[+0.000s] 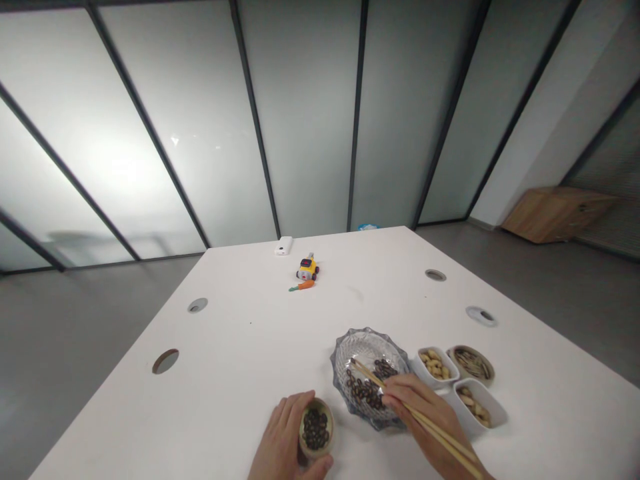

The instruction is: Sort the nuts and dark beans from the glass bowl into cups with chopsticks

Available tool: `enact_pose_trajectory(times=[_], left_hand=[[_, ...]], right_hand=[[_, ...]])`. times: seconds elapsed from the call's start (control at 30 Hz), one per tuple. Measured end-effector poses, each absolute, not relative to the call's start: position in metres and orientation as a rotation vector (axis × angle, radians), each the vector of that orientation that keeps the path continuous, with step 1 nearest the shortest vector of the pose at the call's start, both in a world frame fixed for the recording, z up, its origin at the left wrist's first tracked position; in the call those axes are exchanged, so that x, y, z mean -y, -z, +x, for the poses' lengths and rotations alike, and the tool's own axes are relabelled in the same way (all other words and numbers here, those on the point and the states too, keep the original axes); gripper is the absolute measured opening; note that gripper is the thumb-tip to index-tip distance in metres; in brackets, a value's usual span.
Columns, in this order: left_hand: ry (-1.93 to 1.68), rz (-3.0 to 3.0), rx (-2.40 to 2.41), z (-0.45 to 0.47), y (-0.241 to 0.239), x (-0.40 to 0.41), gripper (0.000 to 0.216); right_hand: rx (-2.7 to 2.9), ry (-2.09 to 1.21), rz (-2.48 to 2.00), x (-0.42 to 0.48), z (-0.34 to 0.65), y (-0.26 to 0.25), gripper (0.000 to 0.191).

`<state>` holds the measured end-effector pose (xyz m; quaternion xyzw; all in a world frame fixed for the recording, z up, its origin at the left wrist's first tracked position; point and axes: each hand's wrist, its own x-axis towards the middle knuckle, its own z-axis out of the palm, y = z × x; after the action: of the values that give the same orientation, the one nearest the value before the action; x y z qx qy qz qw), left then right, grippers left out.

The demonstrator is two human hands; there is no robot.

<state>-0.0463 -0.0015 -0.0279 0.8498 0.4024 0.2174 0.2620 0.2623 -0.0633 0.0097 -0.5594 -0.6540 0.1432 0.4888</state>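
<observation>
My left hand (287, 437) is wrapped round a small round cup (331, 427) that holds several dark brown beans (316, 429). In my right hand (425, 413) is a pair of wooden chopsticks (443, 437), slanting over a scalloped clear glass bowl (345, 347). More dark beans (367, 392) lie in the bowl, mostly in its front and right parts. The chopstick tips are above the bowl's middle; a dark bean seems to be at them, though it is too small to be sure. My right hand partly covers the bowl's right rim.
Right of the bowl stand a white dish of peanuts (434, 364), a round bowl of striped seeds (471, 364) and a white dish of pale nuts (475, 405). Farther back lie a toy carrot (303, 285), a yellow toy car (307, 268) and a white device (283, 246). The white table (225, 373) has several cable holes.
</observation>
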Motion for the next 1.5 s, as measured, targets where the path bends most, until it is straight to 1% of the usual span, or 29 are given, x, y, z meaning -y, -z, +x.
enact_pose_trajectory(times=[0.2,0.4,0.47,0.57,0.63,0.8,0.93,1.07,1.2,1.37,1.5], left_hand=[[-0.553,2.267,-1.079,-0.046,0.021,0.002,0.077],[-0.55,2.267,-1.116,-0.044,0.017,0.004,0.079],[-0.549,2.264,-1.131,-0.043,0.015,0.005,0.079],[-0.552,2.264,-1.14,-0.043,0.016,0.005,0.079],[-0.558,2.271,-1.133,-0.043,0.018,0.005,0.079],[-0.576,2.287,-1.105,-0.045,0.024,0.002,0.077],[-0.582,2.295,-1.075,-0.047,0.026,0.001,0.077],[-0.583,2.304,-1.111,-0.045,0.028,0.001,0.079],[-0.581,2.313,-1.108,-0.045,0.031,0.0,0.081],[-0.588,2.311,-1.082,-0.047,0.034,-0.002,0.078],[-0.6,2.317,-1.064,-0.05,0.038,-0.003,0.077]], right_hand=[[1.598,-0.313,-1.312,0.063,0.26,-0.018,0.019],[1.431,-0.178,-1.317,0.066,0.261,-0.038,0.019],[1.373,-0.192,-1.29,0.068,0.26,-0.048,0.022],[1.386,-0.336,-1.196,0.071,0.256,-0.059,0.029],[1.408,-0.374,-1.178,0.072,0.253,-0.062,0.032],[1.446,-0.211,-1.36,0.071,0.25,-0.055,0.027],[1.557,-0.272,-1.405,0.071,0.252,-0.041,0.029],[1.685,-0.344,-1.343,0.071,0.255,-0.029,0.028],[1.729,-0.334,-1.315,0.071,0.257,-0.026,0.03],[1.744,-0.238,-1.31,0.072,0.258,-0.026,0.033],[1.733,-0.242,-1.326,0.072,0.258,-0.023,0.032]])
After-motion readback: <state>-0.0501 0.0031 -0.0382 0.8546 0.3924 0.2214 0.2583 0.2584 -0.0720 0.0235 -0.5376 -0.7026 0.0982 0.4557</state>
